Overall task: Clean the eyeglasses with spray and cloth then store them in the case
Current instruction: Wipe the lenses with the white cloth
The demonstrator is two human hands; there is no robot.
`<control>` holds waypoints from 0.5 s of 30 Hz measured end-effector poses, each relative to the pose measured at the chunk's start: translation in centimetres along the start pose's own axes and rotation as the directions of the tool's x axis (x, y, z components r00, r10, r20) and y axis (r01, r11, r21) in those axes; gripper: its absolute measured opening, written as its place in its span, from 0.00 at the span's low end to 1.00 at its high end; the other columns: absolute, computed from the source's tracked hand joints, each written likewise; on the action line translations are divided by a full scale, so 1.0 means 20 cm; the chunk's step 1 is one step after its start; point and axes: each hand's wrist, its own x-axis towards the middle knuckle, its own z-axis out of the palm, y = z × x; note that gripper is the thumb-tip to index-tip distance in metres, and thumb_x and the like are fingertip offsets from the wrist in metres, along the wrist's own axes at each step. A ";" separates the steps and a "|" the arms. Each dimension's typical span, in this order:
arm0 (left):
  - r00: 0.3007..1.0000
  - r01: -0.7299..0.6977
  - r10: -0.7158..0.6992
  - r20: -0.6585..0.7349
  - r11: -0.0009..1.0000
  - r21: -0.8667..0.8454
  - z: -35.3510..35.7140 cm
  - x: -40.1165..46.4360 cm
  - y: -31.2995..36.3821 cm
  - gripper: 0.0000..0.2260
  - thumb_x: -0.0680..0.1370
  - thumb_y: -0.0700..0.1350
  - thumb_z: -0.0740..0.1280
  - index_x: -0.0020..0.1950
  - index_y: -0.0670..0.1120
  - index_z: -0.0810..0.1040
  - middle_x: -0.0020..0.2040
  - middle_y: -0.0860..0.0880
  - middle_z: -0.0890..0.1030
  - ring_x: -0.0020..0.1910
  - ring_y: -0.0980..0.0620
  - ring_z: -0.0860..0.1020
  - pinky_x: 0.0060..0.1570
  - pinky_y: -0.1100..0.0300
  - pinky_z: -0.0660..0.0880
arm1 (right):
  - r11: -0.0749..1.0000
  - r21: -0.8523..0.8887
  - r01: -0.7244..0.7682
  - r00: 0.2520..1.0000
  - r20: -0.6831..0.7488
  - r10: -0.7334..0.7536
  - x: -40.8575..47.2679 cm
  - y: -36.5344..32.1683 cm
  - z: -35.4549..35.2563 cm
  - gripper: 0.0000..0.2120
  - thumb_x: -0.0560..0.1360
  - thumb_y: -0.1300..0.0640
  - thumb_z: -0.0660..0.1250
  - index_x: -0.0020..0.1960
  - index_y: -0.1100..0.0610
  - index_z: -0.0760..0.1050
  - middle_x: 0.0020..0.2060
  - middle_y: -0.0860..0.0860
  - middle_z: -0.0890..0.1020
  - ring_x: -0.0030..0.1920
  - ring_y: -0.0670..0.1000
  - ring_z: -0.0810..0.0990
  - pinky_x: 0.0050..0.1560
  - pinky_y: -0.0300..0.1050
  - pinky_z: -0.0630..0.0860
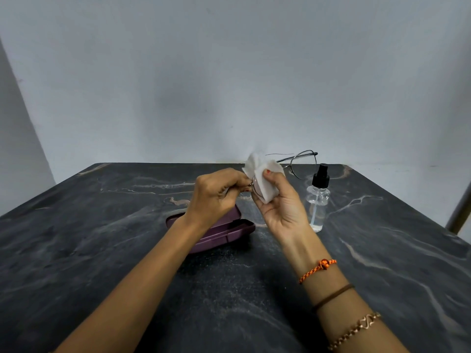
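Thin metal-framed eyeglasses point(300, 161) are held up above the dark marble table point(102, 250). My left hand point(216, 194) pinches the frame near one lens. My right hand point(280, 207) pinches a white cloth point(263, 174) folded around that lens, thumb on the cloth's front. The other lens and the temple arms stick out to the right behind the cloth. An open purple glasses case point(229, 231) lies on the table below my left wrist, partly hidden by it. A clear spray bottle point(318, 200) with a black pump top stands upright just right of my right hand.
A grey wall rises behind the table's far edge. A slanted metal leg or pole point(458, 212) shows at the right border. Bracelets circle my right wrist.
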 end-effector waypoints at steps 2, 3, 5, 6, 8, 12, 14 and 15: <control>1.000 -0.004 0.004 0.001 1.000 0.003 -0.01 0.00 0.00 0.03 0.67 0.28 0.69 0.36 0.34 0.80 0.34 0.40 0.82 0.38 0.53 0.79 0.37 0.63 0.78 | 0.992 -0.123 0.008 0.999 0.034 -0.004 0.01 -0.01 -0.01 0.05 0.72 0.69 0.63 0.41 0.62 0.75 0.32 0.55 0.82 0.32 0.49 0.81 0.30 0.36 0.79; 1.000 -0.003 0.003 -0.007 1.000 0.002 -0.01 0.00 0.00 0.02 0.67 0.29 0.68 0.36 0.34 0.80 0.34 0.40 0.82 0.38 0.53 0.79 0.37 0.64 0.78 | 0.983 -0.183 0.014 0.999 0.046 -0.006 0.02 -0.02 -0.02 0.04 0.72 0.69 0.63 0.41 0.62 0.75 0.32 0.54 0.83 0.32 0.48 0.81 0.32 0.37 0.79; 1.000 0.002 -0.002 -0.022 1.000 0.007 -0.02 0.01 -0.01 0.02 0.68 0.31 0.67 0.36 0.34 0.80 0.34 0.40 0.82 0.37 0.53 0.79 0.37 0.66 0.77 | 0.966 -0.259 0.013 0.999 0.049 0.000 0.02 -0.02 -0.02 0.04 0.72 0.69 0.64 0.41 0.63 0.76 0.30 0.52 0.83 0.31 0.46 0.82 0.33 0.37 0.79; 1.000 0.006 -0.006 -0.026 1.000 0.012 -0.03 0.01 0.00 0.04 0.69 0.33 0.66 0.36 0.34 0.80 0.34 0.40 0.82 0.37 0.53 0.78 0.36 0.65 0.77 | 0.966 -0.258 -0.002 0.999 0.030 0.010 0.02 -0.02 -0.02 0.04 0.71 0.70 0.64 0.41 0.63 0.76 0.30 0.53 0.83 0.31 0.47 0.82 0.33 0.37 0.79; 1.000 0.015 -0.015 -0.027 1.000 0.021 -0.03 0.01 -0.01 0.07 0.69 0.35 0.64 0.36 0.34 0.80 0.34 0.40 0.82 0.37 0.53 0.78 0.34 0.63 0.77 | 0.984 -0.167 -0.052 0.999 -0.021 0.049 0.03 -0.01 -0.02 0.05 0.70 0.72 0.64 0.41 0.64 0.74 0.36 0.56 0.81 0.36 0.50 0.81 0.31 0.37 0.79; 0.999 0.034 -0.034 -0.006 0.999 0.011 -0.02 -0.01 -0.02 0.07 0.70 0.37 0.65 0.36 0.35 0.80 0.34 0.41 0.82 0.37 0.53 0.79 0.33 0.59 0.77 | 0.996 0.016 -0.088 0.995 -0.048 0.089 0.03 -0.01 -0.02 0.08 0.70 0.76 0.61 0.42 0.66 0.72 0.43 0.59 0.78 0.43 0.55 0.78 0.33 0.44 0.80; 0.999 0.041 -0.041 -0.002 0.999 0.002 -0.01 -0.02 -0.02 0.06 0.69 0.37 0.66 0.36 0.35 0.80 0.34 0.41 0.82 0.36 0.53 0.79 0.33 0.58 0.77 | 0.995 0.066 -0.075 0.996 -0.035 0.077 0.03 -0.01 -0.01 0.09 0.70 0.77 0.60 0.43 0.66 0.72 0.44 0.60 0.78 0.44 0.55 0.78 0.34 0.45 0.80; 0.999 0.045 -0.045 -0.001 0.999 -0.006 -0.01 -0.02 -0.02 0.05 0.69 0.37 0.66 0.36 0.36 0.80 0.34 0.41 0.82 0.36 0.53 0.79 0.32 0.57 0.77 | 0.994 0.086 -0.065 0.998 -0.020 0.067 0.03 0.00 -0.01 0.10 0.70 0.78 0.60 0.44 0.66 0.72 0.44 0.59 0.78 0.44 0.55 0.78 0.34 0.46 0.81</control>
